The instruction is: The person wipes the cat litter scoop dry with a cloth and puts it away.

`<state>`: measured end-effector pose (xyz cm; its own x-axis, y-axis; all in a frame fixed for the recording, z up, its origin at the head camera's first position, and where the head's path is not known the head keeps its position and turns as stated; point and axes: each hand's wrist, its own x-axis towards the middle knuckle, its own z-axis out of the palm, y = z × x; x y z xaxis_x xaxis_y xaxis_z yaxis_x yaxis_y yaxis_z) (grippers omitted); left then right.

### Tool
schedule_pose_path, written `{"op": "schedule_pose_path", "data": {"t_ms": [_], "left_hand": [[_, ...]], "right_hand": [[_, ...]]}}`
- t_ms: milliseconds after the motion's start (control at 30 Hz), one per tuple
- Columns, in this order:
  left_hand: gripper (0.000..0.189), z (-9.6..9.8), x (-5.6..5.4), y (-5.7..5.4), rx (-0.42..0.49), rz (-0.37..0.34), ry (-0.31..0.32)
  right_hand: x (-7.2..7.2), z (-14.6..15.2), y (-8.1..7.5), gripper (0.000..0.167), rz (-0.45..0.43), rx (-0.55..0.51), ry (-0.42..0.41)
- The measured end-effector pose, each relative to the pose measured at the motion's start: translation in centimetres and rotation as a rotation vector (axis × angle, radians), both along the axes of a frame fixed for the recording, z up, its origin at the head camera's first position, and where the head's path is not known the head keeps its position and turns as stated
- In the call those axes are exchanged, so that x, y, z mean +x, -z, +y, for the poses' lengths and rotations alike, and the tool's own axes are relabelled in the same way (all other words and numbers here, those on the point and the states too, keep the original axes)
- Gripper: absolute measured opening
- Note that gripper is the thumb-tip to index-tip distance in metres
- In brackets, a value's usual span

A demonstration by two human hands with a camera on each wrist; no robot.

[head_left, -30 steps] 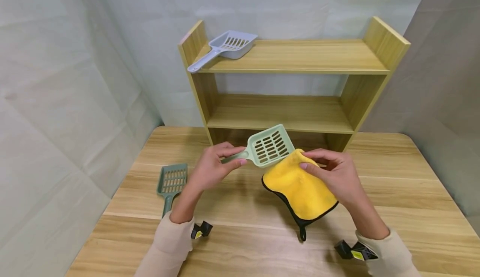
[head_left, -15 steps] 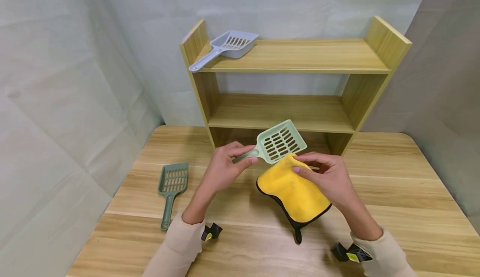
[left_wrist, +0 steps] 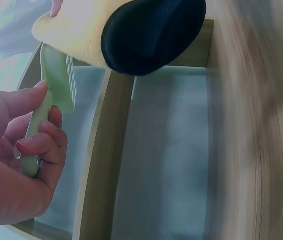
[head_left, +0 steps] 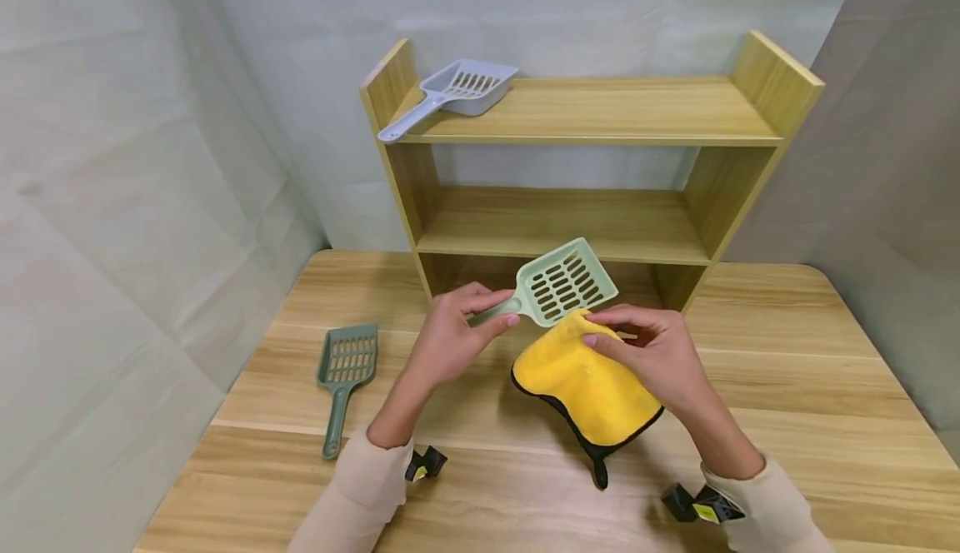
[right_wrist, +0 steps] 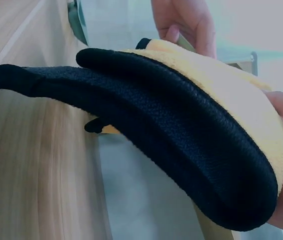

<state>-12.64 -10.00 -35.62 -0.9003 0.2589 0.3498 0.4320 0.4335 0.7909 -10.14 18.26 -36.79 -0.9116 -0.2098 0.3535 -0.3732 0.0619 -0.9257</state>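
A wood-grain counter [head_left: 787, 370] spans the scene; a wooden shelf unit [head_left: 645, 107] stands along its back edge; in front hangs a yellow cloth [head_left: 592, 382] with black trim and a black underside, its upper edge at the near rim of a pale green scoop [head_left: 527, 293], contact hard to tell; that slotted scoop is raised above the counter; a lilac scoop [head_left: 442, 98] rests at the top shelf's left end, handle toward the front corner; a dark green scoop [head_left: 342, 385] lies near the counter's left edge; the left hand [head_left: 455, 338] grips the pale green handle; the right hand [head_left: 656, 353] pinches the cloth.
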Motion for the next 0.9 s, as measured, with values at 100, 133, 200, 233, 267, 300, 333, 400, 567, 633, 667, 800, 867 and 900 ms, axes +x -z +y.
{"op": "schedule_pose_path", "data": {"t_ms": [100, 133, 200, 233, 267, 300, 333, 400, 567, 633, 667, 800, 867, 900], "left_hand": [[0.040, -0.4, -0.1, 0.0, -0.011, -0.007, 0.011], [0.040, -0.5, 0.0, -0.1, -0.014, -0.010, 0.014], [0.039, -0.9, -0.1, -0.1, -0.019, -0.009, 0.020], [0.038, -1.1, -0.1, -0.1, -0.022, -0.011, 0.023], [0.038, -1.3, -0.1, -0.1, -0.023, -0.012, 0.027], [0.038, -1.4, -0.1, -0.2, -0.025, -0.014, 0.029], [0.038, -1.6, -0.1, -0.2, -0.026, -0.016, 0.032], [0.038, -2.0, 0.0, -0.3, -0.031, -0.015, 0.035], [0.038, -2.9, 0.0, -0.5, -0.052, -0.003, 0.036], [0.038, -3.1, -0.1, -0.6, -0.057, -0.005, 0.038], [0.038, -3.3, -0.1, -0.6, -0.058, -0.004, 0.039], [0.036, -3.6, -0.2, -0.7, -0.070, -0.007, 0.031], [0.035, -3.7, -0.2, -0.8, -0.082, -0.004, 0.023], [0.034, -3.8, -0.2, -0.8, -0.088, -0.006, 0.017]], "right_hand": [[0.0, 0.2, -0.1, 0.024, -0.001, 0.003, 0.004], [0.0, 0.3, -0.1, 0.024, -0.002, 0.002, 0.007], [-0.1, 0.5, -0.2, 0.024, -0.001, 0.002, 0.016], [-0.1, 0.6, -0.2, 0.024, -0.002, 0.002, 0.020], [-0.1, 0.7, -0.2, 0.024, -0.003, 0.004, 0.025], [-0.1, 0.8, -0.2, 0.024, -0.003, 0.006, 0.030], [-0.1, 0.9, -0.3, 0.024, -0.003, 0.005, 0.034], [-0.1, 1.0, -0.3, 0.024, -0.004, -0.001, 0.039], [-0.1, 1.3, -0.6, 0.024, -0.008, -0.007, 0.047], [-0.1, 1.5, -0.8, 0.023, -0.011, 0.002, 0.058], [-0.1, 1.6, -0.8, 0.023, -0.011, 0.003, 0.065], [-0.2, 1.9, -1.0, 0.023, -0.011, 0.002, 0.094], [-0.3, 2.0, -1.0, 0.024, -0.015, -0.005, 0.103], [-0.3, 2.1, -1.1, 0.025, -0.018, -0.005, 0.108]]}}
